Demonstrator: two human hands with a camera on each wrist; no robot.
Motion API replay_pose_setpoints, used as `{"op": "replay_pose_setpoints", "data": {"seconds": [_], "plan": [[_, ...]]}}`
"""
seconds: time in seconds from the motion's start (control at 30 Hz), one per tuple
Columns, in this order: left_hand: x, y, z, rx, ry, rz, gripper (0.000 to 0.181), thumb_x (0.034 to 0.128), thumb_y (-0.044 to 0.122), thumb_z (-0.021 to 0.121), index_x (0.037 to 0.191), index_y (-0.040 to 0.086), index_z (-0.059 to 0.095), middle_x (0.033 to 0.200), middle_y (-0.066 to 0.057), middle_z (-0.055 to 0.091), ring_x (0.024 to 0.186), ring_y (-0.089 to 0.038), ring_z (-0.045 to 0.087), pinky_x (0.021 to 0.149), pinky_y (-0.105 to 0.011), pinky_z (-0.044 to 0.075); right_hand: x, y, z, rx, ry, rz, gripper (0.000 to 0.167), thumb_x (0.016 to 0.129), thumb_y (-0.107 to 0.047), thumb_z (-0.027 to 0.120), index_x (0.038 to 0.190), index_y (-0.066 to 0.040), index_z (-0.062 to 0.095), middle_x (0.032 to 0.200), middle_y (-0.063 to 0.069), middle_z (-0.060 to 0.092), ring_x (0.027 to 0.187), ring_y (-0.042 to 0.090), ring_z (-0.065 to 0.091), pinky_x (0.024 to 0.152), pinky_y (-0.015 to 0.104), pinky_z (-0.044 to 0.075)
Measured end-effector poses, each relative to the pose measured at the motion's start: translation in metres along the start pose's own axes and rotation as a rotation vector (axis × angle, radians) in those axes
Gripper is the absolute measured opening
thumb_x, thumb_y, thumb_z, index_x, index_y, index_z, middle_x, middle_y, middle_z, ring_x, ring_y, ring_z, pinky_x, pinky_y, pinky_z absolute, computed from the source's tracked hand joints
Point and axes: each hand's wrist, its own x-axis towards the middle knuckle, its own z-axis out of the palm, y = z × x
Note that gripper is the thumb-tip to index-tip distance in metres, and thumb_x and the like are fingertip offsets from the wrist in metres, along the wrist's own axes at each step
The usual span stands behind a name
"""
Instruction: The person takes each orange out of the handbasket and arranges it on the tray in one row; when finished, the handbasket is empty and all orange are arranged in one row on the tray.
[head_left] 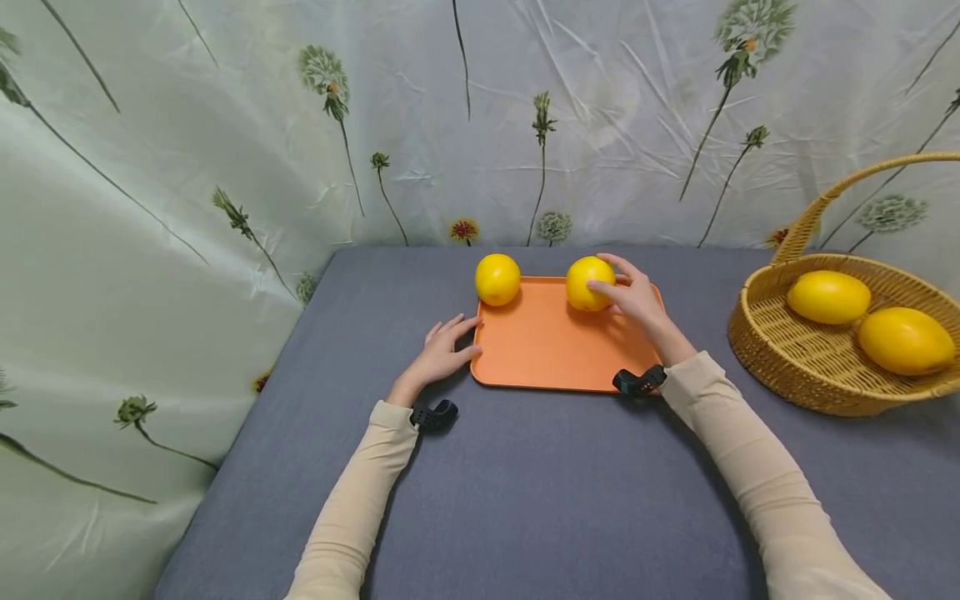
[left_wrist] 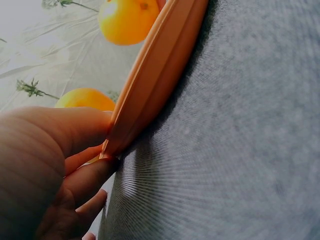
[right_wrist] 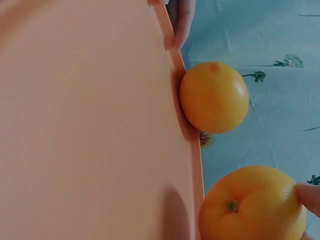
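**Right hand on a fruit over the tray, left hand at the rim**

Right hand [head_left: 637, 298] grips the right round fruit [head_left: 587, 283] between thumb and fingers, near the far edge of the orange tray [head_left: 551, 354]. Can't tell if that fruit touches the tray. Left hand [head_left: 441, 354]: thumb and fingers spread, touching the tray's left rim. Left round fruit [head_left: 497, 280] sits at the far left corner.

Visibility: right wrist view cuts off most of the right hand. Left wrist view: thumb and rim hide much of the left round fruit. Wicker basket [head_left: 787, 371], with yellow fruits [head_left: 828, 297] inside, runs out of the head view at right, handle too.

Room: fruits at the tray stand apart. Grey cloth [head_left: 585, 500] separates tray from basket, widest on the near side. Far rim is near the printed curtain [head_left: 630, 150].
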Motion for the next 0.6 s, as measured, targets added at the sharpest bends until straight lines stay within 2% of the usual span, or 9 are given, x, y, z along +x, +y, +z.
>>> {"op": "replay_pose_setpoints", "data": {"seconds": [0.37, 0.6], "plan": [[-0.001, 0.000, 0.001, 0.007, -0.004, -0.009, 0.056, 0.0925, 0.026, 0.055, 0.142, 0.007, 0.040, 0.149, -0.016, 0.039, 0.145, -0.033, 0.023, 0.117, -0.055, 0.005, 0.016, -0.001, 0.014, 0.009, -0.050, 0.057, 0.067, 0.091, -0.030, 0.059, 0.149, -0.024, 0.025, 0.152, 0.024, 0.023, 0.134, 0.041, 0.037, 0.102, 0.052, 0.043], [-0.001, 0.003, 0.000, 0.007, -0.006, -0.008, 0.056, 0.0926, 0.026, 0.055, 0.142, 0.006, 0.040, 0.149, -0.016, 0.038, 0.145, -0.033, 0.023, 0.117, -0.055, 0.005, 0.018, -0.004, 0.012, -0.055, -0.094, 0.067, 0.067, 0.092, -0.033, 0.056, 0.150, -0.025, 0.023, 0.152, 0.024, 0.022, 0.135, 0.039, 0.034, 0.105, 0.051, 0.040]]}}
